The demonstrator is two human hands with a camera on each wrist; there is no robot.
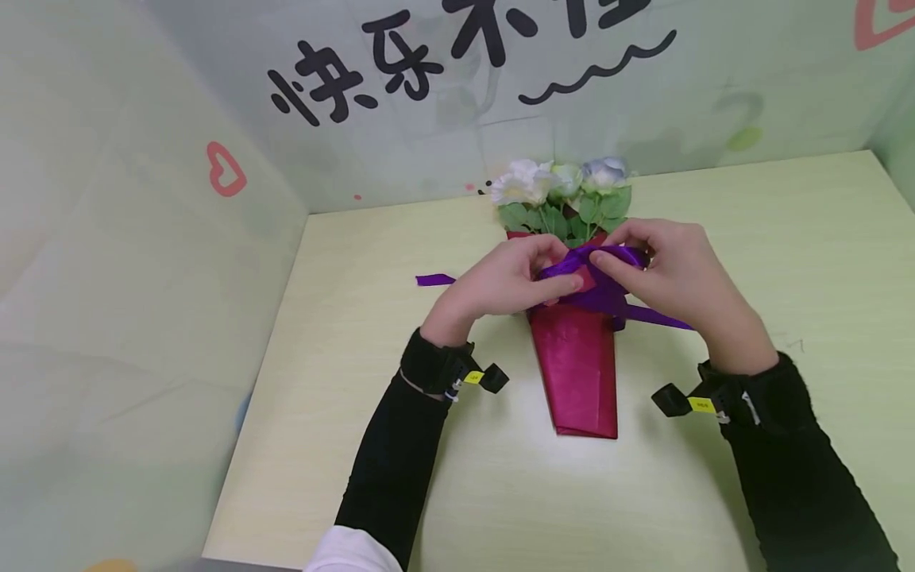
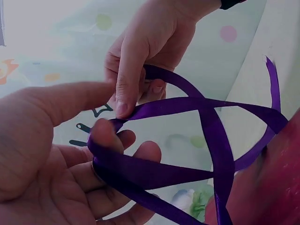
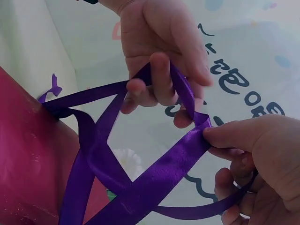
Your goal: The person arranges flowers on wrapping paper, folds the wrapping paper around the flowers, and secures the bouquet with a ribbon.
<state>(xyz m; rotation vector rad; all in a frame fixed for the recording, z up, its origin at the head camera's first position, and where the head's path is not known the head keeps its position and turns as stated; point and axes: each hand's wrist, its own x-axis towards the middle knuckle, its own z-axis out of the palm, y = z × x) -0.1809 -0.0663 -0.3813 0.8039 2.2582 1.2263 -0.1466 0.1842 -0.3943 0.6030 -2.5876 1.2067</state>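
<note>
A bouquet of pale artificial-looking flowers (image 1: 529,187) with green leaves lies on the table in shiny dark red wrapping (image 1: 581,369). Purple satin ribbon (image 1: 604,300) goes round the wrapping's upper part and forms crossing loops. My left hand (image 1: 503,278) has its fingers hooked through one ribbon loop, the index finger curled in it in the left wrist view. Close on its right, my right hand (image 3: 276,159) pinches the ribbon (image 3: 161,176) between thumb and index finger, while a further strand passes through its lower fingers. Both hands stay above the bouquet.
The pale wood table (image 1: 357,397) meets a printed backdrop (image 1: 443,151) with black characters and hearts behind and at left. One ribbon tail (image 1: 434,280) lies out to the left, another (image 1: 658,318) to the right. Each wrist wears a black strap with a small camera.
</note>
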